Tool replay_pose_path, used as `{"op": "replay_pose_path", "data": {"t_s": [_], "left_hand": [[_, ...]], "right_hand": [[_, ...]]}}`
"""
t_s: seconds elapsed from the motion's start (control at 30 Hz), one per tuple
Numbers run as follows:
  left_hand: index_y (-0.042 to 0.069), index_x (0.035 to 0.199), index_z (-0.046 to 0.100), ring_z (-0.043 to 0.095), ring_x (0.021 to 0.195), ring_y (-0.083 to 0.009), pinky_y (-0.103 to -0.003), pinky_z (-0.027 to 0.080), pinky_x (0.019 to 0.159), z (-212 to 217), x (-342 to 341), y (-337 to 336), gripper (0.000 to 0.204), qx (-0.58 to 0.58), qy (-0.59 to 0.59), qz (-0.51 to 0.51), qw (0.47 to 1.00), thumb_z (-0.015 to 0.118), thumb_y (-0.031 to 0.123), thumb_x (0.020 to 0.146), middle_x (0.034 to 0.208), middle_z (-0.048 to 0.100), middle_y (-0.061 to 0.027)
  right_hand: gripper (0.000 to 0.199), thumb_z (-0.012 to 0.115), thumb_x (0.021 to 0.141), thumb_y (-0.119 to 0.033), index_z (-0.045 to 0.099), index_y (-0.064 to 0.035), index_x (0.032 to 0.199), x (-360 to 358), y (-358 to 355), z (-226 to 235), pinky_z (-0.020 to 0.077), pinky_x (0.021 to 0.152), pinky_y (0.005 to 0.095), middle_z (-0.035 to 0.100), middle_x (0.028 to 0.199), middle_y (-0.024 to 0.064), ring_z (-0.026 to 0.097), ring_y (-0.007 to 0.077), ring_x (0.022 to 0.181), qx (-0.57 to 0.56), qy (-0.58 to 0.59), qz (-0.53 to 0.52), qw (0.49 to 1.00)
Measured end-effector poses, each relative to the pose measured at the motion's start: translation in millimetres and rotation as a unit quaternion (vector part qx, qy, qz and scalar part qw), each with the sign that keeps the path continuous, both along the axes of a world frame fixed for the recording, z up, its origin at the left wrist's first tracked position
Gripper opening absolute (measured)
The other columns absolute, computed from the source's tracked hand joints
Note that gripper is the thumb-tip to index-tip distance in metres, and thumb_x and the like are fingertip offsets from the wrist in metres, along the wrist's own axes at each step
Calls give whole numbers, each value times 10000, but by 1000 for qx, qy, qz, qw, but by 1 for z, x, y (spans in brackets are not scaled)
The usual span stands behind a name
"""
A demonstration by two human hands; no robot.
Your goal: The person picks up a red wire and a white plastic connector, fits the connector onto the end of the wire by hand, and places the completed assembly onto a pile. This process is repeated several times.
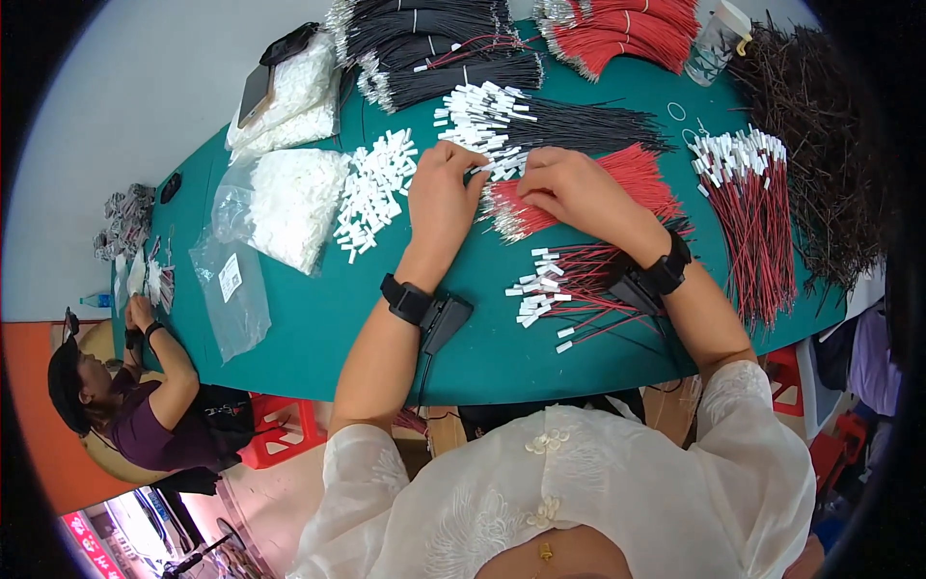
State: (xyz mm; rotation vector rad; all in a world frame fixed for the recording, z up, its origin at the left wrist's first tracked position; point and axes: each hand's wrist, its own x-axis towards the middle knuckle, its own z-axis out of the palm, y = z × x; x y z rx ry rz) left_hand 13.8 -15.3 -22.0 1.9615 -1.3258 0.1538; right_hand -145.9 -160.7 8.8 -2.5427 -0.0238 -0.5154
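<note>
A green worktop (309,333) with a curved edge spans the frame. Near the centre, the left hand (440,191) pinches a small white connector (479,169); the right hand (577,193) curls over red wires (644,181), its grip hidden. A co-worker (145,420) sits at lower left, before an orange panel (27,415) beneath a pale wall (106,116).

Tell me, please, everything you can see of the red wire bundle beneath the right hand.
The red wire bundle is a spread of thin, plastic-looking strands with silvery tips at its left end. It lies on the green table, alongside black wires. The right hand partly covers it; whether they touch is unclear.
</note>
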Motion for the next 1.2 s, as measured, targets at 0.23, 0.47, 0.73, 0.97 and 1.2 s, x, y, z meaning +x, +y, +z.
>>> {"op": "replay_pose_path", "data": {"t_s": [0.23,0.47,0.73,0.97,1.2], "left_hand": [[67,884,713,606,917,-286,-389,506,783,2,0,-1,91,-8,-15,-13,1000,749,70,801,906,630,-65],[26,982,707,682,847,-185,-300,530,742,1,3,3,127,-37,145,-44,988,743,64,866,943,701,-63],[-32,1093,707,693,926,-131,-247,536,812,13,-1,11,180,-80,513,-115,847,694,57,937,1032,733,-77],[-33,1123,717,689,890,-123,-241,534,798,16,-6,12,210,-79,485,-103,865,698,62,936,998,740,-90],[-38,1115,721,686,854,-112,-233,537,786,18,-7,13,212,-78,478,-118,867,705,63,930,942,746,-87]], "right_hand": [[106,721,796,-49,675,6,874,3,1,1,525,751,411,629,854,113,639,322,854,4,23,9,1000],[98,698,819,-72,637,2,836,6,1,-1,516,720,415,649,817,130,643,343,810,39,-42,20,998],[109,687,885,-21,692,12,989,1,1,13,472,589,281,697,794,93,630,154,637,193,-54,-25,979],[108,726,861,-20,729,0,968,-2,-2,20,446,558,250,702,807,76,582,102,619,150,-92,-68,982],[107,743,844,-17,728,-3,949,-2,-1,20,443,555,252,688,795,69,575,110,609,122,-111,-74,983]]}}
